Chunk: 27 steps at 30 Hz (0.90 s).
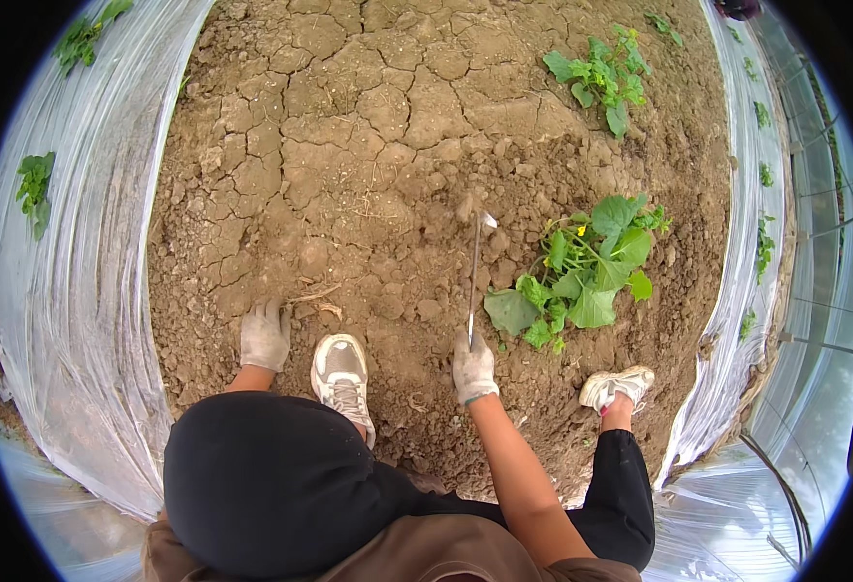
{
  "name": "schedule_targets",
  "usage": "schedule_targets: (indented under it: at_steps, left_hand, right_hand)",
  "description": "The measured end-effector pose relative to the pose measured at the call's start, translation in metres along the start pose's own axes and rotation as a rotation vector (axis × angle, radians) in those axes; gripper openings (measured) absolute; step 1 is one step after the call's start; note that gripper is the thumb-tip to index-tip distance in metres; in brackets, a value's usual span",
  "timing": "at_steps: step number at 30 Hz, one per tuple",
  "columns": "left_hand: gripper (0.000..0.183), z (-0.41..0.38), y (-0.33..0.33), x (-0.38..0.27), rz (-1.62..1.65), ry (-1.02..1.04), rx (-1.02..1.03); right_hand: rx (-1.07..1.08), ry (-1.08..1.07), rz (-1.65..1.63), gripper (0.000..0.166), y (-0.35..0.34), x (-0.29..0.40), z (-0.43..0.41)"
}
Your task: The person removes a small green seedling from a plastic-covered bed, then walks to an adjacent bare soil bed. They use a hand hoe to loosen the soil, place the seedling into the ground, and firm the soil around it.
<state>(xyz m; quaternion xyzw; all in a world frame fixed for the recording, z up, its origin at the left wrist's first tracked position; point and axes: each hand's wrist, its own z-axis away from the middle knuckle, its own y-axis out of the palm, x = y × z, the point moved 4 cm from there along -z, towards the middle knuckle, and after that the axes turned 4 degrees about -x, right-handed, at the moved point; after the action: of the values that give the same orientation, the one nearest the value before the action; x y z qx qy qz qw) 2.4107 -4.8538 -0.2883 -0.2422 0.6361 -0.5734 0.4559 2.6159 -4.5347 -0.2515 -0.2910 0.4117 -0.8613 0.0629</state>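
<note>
My right hand [474, 367], in a pale work glove, grips the handle of a small hand hoe [474, 273]. The hoe's thin shaft points away from me, and its bright blade [489, 220] touches loose clods. Just right of the shaft grows a leafy vine plant [590, 273], perhaps cucumber or melon, with a yellow flower. My left hand [265, 338], also gloved, is down on the soil [390, 247] beside some dry stalks [315, 293]. Its fingertips are partly hidden, so I cannot tell whether they hold anything.
My left shoe [340, 371] stands between my hands, and my right shoe [617, 388] is farther right. A second vine plant [604, 80] grows ahead. Clear plastic film [99, 240] with seedlings borders the left; another film strip [743, 182] runs along the right, beside a plastic greenhouse wall [826, 291].
</note>
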Motion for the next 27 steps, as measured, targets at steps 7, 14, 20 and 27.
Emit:
schedule_targets:
  at_steps: [7,14,20,27]
  left_hand:
    - [0.029,0.003,-0.004,0.006,-0.027,-0.061,0.048]
    - [0.03,-0.003,-0.003,0.001,-0.017,-0.03,0.042]
    - [0.028,-0.001,-0.004,0.001,-0.009,-0.017,-0.037]
    - [0.028,0.0,-0.006,0.004,-0.001,-0.068,0.037]
  right_hand:
    - [-0.246,0.064,0.195,0.041,-0.067,0.082,-0.1]
    - [0.029,0.237,-0.168,0.045,0.019,0.027,0.002]
    - [-0.006,0.155,-0.149,0.04,-0.033,0.044,0.012]
    - [-0.379,0.133,0.042,0.036,-0.079,0.083,-0.071]
